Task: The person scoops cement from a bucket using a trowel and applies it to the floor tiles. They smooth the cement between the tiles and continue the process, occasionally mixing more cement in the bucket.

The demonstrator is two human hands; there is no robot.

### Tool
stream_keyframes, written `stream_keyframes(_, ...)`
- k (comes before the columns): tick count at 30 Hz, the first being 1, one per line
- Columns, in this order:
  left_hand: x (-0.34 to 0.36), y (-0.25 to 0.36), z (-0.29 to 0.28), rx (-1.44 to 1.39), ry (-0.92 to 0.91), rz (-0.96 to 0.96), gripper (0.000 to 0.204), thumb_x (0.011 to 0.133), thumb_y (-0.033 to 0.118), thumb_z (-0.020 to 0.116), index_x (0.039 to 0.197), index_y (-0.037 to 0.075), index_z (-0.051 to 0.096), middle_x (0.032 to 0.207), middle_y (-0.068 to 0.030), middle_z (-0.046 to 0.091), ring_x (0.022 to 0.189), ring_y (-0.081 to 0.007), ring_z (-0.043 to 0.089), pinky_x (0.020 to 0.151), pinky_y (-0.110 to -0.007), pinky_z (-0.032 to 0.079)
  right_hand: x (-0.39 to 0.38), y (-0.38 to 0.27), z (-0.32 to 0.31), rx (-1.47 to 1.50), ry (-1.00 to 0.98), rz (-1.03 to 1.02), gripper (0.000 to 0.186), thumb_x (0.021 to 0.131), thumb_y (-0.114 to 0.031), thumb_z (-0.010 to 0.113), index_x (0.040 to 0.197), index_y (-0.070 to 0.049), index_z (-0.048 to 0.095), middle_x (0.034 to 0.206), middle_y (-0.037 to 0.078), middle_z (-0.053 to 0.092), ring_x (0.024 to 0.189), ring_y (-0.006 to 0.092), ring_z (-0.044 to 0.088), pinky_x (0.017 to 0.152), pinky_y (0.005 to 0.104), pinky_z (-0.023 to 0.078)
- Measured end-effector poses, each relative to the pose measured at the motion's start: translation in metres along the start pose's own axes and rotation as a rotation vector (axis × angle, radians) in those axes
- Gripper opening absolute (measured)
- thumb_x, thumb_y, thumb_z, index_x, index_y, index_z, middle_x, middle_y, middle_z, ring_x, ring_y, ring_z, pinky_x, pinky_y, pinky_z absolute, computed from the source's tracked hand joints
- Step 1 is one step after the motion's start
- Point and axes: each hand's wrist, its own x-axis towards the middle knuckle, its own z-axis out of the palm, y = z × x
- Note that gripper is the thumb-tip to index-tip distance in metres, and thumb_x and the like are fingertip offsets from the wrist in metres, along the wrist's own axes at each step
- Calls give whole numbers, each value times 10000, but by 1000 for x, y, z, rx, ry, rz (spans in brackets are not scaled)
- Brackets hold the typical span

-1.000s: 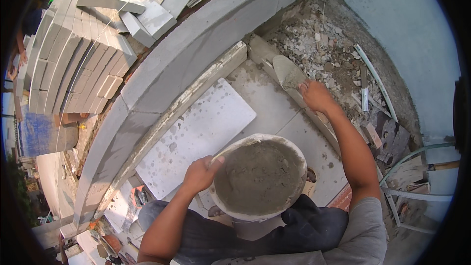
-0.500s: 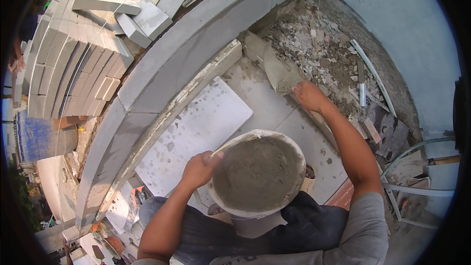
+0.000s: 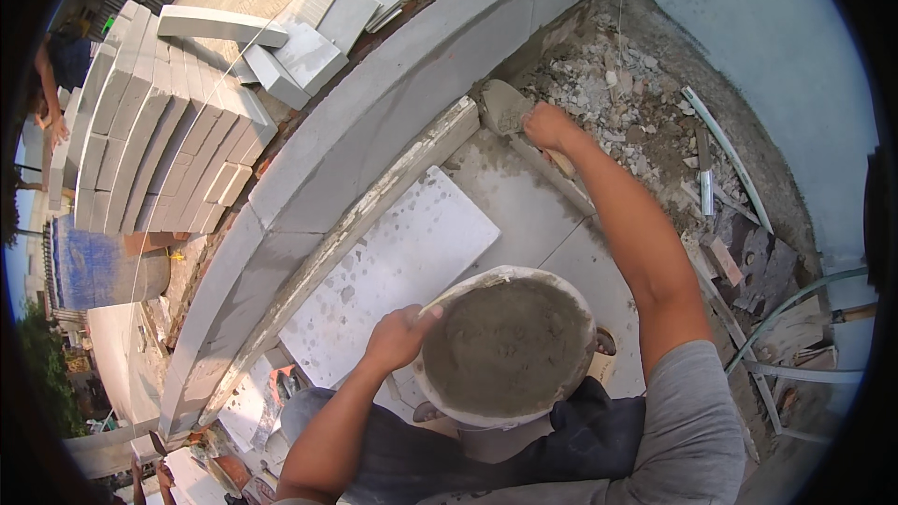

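Observation:
My left hand (image 3: 398,337) is closed on the rim of a round white bucket (image 3: 430,383) filled with wet grey mortar (image 3: 496,346), held above my knees. My right hand (image 3: 550,126) grips a trowel's handle. Its mortar-covered blade (image 3: 505,103) rests at the far end of a low, mortar-coated strip (image 3: 571,189), where that meets a long white-streaked beam (image 3: 393,173). A pale, spattered slab (image 3: 374,281) lies on the tiled floor left of the bucket.
A curved grey block wall (image 3: 402,84) runs along the left. Beyond it are stacked blocks (image 3: 150,150), a blue drum (image 3: 103,266) and a co-worker's hand (image 3: 58,131); other hands (image 3: 164,472) show lower left. Rubble (image 3: 636,103), metal strips (image 3: 730,159) and a plastered wall (image 3: 748,28) are at right.
My right hand and the trowel have moved away from me and leftward along the strip to its far end. My left hand still grips the bucket.

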Motion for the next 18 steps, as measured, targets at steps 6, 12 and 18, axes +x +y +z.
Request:
stream_keyframes(6, 1, 3, -5, 4, -14, 35, 641, 944, 580, 497, 982, -40, 658, 748, -176, 632, 748, -265, 603, 740, -381, 475, -54, 11, 10, -422, 57, 3, 404, 984, -232, 408, 925, 95, 637, 796, 307, 655, 753, 399, 682, 788, 446, 544)
stream_keyframes(12, 11, 3, -6, 44, -25, 24, 607, 947, 558, 499, 960, -27, 661, 739, -159, 614, 747, -270, 583, 734, -379, 467, -134, 15, 12, -168, 64, 246, 382, 987, -267, 417, 1046, 45, 628, 1040, 290, 653, 1008, 431, 628, 900, 484, 493)
stream_keyframes(18, 20, 4, -7, -13, -41, 37, 547, 961, 505, 538, 955, -28, 659, 687, -39, 568, 713, -134, 513, 703, -320, 447, -180, 36, 24, -54, 47, 274, 393, 995, -288, 414, 1053, 52, 601, 956, 281, 657, 929, 447, 633, 851, 493, 500)
